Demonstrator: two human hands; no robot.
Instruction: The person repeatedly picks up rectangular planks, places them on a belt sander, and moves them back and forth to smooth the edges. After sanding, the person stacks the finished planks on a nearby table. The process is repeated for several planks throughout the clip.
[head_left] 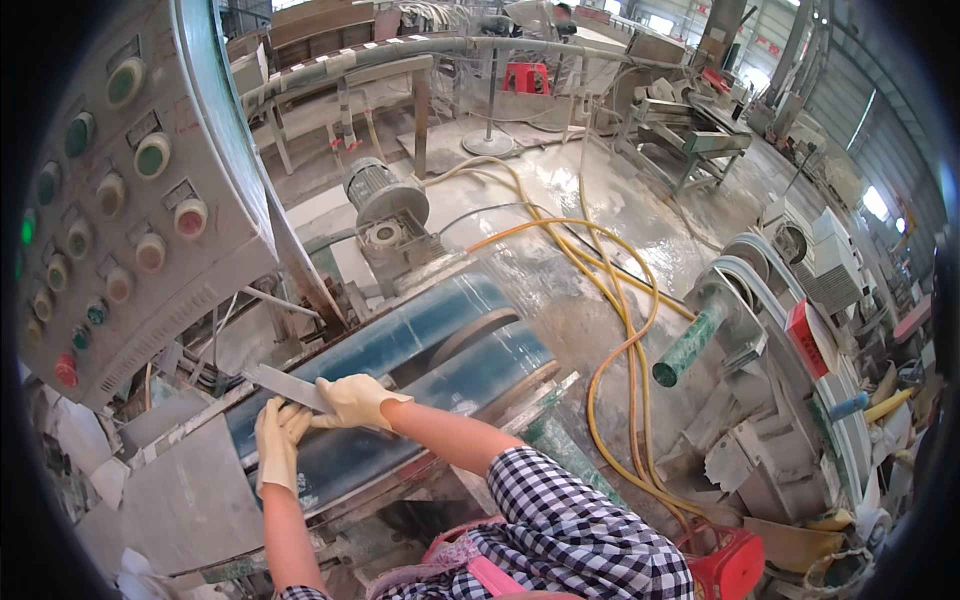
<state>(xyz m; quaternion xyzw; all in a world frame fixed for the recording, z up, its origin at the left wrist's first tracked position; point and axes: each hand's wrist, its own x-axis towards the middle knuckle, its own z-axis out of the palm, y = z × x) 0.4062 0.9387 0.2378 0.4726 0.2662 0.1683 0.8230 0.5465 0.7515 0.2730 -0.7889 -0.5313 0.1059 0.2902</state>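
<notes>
Both my hands wear pale yellow gloves. My right hand (352,401) presses on top of a narrow grey stone strip (278,384) that lies across the blue sanding belt (400,345). My left hand (278,442) sits just below the strip, fingers up against its near edge. The strip juts out to the left, toward the grey control box. The belt runs diagonally over a round drum (470,335). My sleeves are black and white checked, and a pink apron strap shows at the bottom edge.
A grey control panel (120,180) with several round buttons hangs at the left. An electric motor (385,200) stands behind the belt. Yellow hoses (620,330) snake over the wet floor. A green handle (690,345) and a belt-driven machine sit at the right. A red stool (735,565) is near my right side.
</notes>
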